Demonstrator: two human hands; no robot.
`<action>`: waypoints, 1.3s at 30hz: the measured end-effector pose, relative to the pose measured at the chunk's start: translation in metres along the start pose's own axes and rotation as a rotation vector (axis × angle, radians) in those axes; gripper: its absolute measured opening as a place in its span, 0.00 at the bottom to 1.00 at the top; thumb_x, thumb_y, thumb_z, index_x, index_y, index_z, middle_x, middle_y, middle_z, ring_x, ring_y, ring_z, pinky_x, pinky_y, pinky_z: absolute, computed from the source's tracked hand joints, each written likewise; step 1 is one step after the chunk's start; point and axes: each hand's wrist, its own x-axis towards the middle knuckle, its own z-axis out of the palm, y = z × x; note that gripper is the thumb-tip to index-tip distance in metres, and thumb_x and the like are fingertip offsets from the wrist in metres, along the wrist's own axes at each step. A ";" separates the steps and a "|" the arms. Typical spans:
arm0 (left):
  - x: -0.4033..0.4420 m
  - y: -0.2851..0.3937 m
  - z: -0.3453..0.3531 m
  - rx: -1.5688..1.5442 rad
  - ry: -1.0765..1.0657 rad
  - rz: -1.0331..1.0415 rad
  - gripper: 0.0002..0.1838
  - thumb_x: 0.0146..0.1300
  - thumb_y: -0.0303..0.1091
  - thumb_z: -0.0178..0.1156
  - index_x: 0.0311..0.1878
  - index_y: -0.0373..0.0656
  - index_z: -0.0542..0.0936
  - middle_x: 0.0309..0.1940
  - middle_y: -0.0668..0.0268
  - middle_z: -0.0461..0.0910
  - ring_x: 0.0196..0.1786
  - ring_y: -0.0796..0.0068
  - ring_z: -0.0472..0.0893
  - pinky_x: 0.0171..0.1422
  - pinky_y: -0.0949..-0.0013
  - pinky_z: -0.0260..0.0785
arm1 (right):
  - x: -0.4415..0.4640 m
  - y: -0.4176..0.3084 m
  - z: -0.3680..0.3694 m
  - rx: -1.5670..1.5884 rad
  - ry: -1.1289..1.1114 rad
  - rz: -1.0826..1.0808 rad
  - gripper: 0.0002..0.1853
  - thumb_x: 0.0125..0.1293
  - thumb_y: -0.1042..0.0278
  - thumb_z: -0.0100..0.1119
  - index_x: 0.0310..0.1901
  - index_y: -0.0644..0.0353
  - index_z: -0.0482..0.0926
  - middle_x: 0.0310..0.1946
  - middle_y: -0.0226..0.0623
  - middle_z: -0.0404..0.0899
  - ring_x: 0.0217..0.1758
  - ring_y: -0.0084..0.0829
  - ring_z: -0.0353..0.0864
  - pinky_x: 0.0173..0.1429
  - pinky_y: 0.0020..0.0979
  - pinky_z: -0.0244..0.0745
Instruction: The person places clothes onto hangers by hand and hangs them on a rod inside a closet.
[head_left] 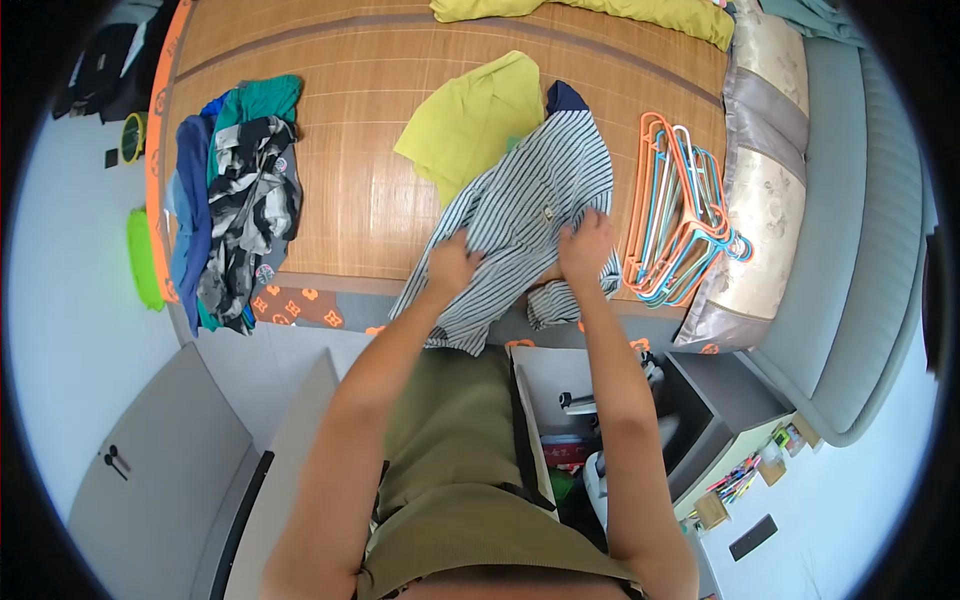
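A black-and-white striped shirt (pixel 540 165) lies spread at the near edge of the bed, its lower part hanging over the edge. My left hand (pixel 454 264) is closed on the left side of the shirt, fingers curled into the cloth. On the right side, my right hand (pixel 588 248) grips the same shirt near its buttons, fingertips partly hidden. One striped sleeve (pixel 553 304) hangs near my right wrist. Just beyond the shirt lies a yellow-green garment (pixel 480 120), with a dark navy piece of cloth (pixel 566 98) beside it.
A heap of clothes (pixel 250 200) lies at the left on the bamboo mat (pixel 345 150). Several orange, white and blue hangers (pixel 680 215) are piled at the right, next to the pillows (pixel 765 190). A grey cabinet (pixel 735 385) stands right of my legs.
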 end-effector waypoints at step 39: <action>-0.033 -0.016 -0.054 -0.119 0.475 0.201 0.11 0.56 0.27 0.57 0.42 0.36 0.79 0.34 0.51 0.78 0.40 0.48 0.78 0.46 0.53 0.71 | -0.014 -0.066 -0.013 0.021 -0.203 -0.274 0.28 0.54 0.57 0.66 0.55 0.63 0.74 0.54 0.48 0.72 0.60 0.47 0.70 0.61 0.45 0.65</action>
